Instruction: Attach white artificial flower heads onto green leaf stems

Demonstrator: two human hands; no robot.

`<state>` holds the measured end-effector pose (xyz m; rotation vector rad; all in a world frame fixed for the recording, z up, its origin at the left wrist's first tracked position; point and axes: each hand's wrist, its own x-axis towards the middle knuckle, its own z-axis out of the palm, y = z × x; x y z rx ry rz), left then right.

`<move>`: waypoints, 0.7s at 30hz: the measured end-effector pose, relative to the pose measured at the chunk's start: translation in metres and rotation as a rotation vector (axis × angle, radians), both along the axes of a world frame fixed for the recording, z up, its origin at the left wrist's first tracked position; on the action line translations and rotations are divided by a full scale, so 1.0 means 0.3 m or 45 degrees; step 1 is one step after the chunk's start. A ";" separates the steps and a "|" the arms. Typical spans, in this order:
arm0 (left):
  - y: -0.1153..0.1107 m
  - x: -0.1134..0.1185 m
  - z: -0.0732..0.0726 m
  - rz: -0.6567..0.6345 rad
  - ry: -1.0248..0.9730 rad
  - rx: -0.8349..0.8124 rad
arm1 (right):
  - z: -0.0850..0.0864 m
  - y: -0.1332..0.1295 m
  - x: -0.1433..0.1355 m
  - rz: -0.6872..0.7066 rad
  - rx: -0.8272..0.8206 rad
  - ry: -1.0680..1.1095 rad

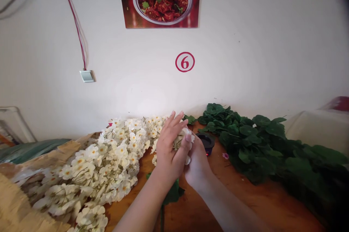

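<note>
My left hand (168,148) and my right hand (198,163) are cupped together over the middle of the table, with white artificial flowers (179,140) pressed between them. The left fingers stretch upward and its thumb lies across the petals. Most of my right fingers are hidden behind the flowers and the left hand. Below the hands, a green leaf with a stem (174,192) lies on the wooden table (218,203). Just beyond the right hand stands a small dark pot (206,142) with a red light on its side.
White flowers (120,155) with yellow-orange centres are heaped on the left, beside brown paper (51,159). Green leaves (248,141) are piled along the right. A small pink flower (225,156) lies near them. A white wall (141,79) closes off the back.
</note>
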<state>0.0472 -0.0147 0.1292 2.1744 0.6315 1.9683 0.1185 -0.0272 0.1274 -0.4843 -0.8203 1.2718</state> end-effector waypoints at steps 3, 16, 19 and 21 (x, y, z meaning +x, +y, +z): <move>-0.006 0.017 -0.013 -0.057 -0.093 -0.043 | -0.002 -0.006 -0.002 0.104 -0.071 0.100; 0.007 0.034 -0.028 -0.108 -0.235 -0.404 | -0.029 0.008 -0.011 -0.025 -0.087 0.121; 0.010 0.027 -0.025 -0.070 -0.230 -0.431 | -0.060 0.031 -0.012 -0.160 -0.028 -0.006; 0.010 0.025 -0.025 -0.083 -0.219 -0.422 | -0.082 0.049 -0.011 -0.271 -0.016 -0.052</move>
